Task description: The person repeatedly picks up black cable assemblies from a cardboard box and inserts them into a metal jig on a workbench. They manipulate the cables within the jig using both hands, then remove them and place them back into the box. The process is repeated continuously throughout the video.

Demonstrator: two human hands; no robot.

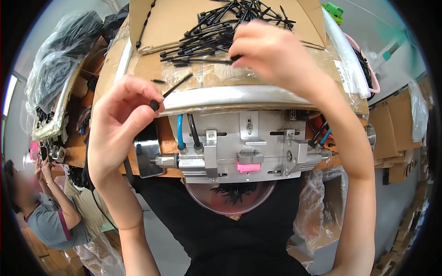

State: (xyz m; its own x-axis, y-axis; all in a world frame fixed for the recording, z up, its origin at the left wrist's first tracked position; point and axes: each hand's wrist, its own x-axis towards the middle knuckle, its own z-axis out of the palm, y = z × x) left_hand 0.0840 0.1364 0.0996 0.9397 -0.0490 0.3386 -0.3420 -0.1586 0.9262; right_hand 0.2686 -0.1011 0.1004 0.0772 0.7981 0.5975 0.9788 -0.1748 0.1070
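Between thumb and forefinger, my left hand (117, 119) pinches a thin black rod (178, 84) with a thick round black end, its tip pointing up and right. My right hand (276, 57) reaches over a loose pile of similar black rods (221, 34) on cardboard. Its fingers are closed on the dark end of a rod (207, 60) at the pile's near edge; motion blurs the fingertips slightly. Below both hands stands a metal fixture (225, 138) with two facing cylinders and a pink piece (248, 167) at its middle front.
A padded clear-wrapped edge (235, 96) runs between pile and fixture. A phone (148, 154) lies left of the fixture, near blue and black air hoses (180, 131). Beneath the fixture, a round bowl (202, 202) holds black pieces. Another person (55, 211) sits at far left.
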